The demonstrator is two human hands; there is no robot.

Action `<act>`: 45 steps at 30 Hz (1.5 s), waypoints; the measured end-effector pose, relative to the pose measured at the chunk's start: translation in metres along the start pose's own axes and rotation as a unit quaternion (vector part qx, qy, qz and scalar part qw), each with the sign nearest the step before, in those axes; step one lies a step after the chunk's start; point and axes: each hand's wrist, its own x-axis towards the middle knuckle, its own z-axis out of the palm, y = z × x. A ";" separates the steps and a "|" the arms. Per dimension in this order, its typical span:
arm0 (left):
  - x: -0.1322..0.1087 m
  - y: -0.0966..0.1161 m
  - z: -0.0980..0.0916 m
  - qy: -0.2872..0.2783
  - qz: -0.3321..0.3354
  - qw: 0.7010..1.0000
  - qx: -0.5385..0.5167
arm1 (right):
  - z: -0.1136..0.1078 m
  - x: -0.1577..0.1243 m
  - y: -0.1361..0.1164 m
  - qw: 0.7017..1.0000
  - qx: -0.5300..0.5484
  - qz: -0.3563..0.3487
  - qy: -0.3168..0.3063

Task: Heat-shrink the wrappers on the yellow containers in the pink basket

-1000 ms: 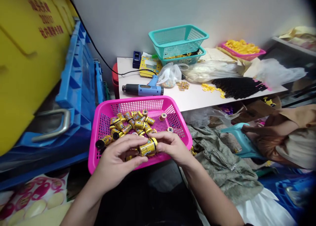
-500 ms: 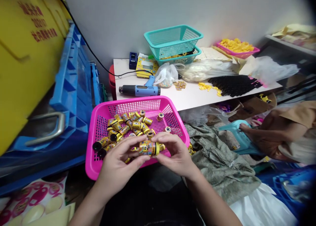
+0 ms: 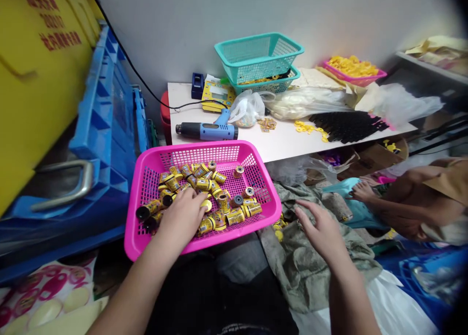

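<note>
My left hand [image 3: 183,214] is down in the pink basket [image 3: 133,223], its fingers closed around a small jar with a yellow lid [image 3: 206,206]; most of that jar is hidden. Around it lie several small printed yellow jars [image 3: 235,216], some on their sides and some showing dark or ring-shaped ends. A black-capped one [image 3: 143,213] rests at the basket's left side. Off to the right, my right hand [image 3: 321,227] hangs over a grey-green sack [image 3: 310,286], thumb and fingers apart, holding nothing that I can see.
Behind the basket a blue heat gun [image 3: 208,130] lies on the white table [image 3: 256,152], near stacked teal baskets [image 3: 259,62] and black strips [image 3: 349,125]. Blue crates [image 3: 106,106] stand at left. Another person's hand [image 3: 361,191] is at the right by a teal stool.
My hands have parted from the jar they held together above the basket. The left went down among the jars; the right moved right, over the sack, and opened.
</note>
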 end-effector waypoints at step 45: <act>-0.021 0.096 -0.003 0.034 0.223 0.859 -0.460 | 0.013 0.012 -0.018 0.939 0.285 0.071 0.181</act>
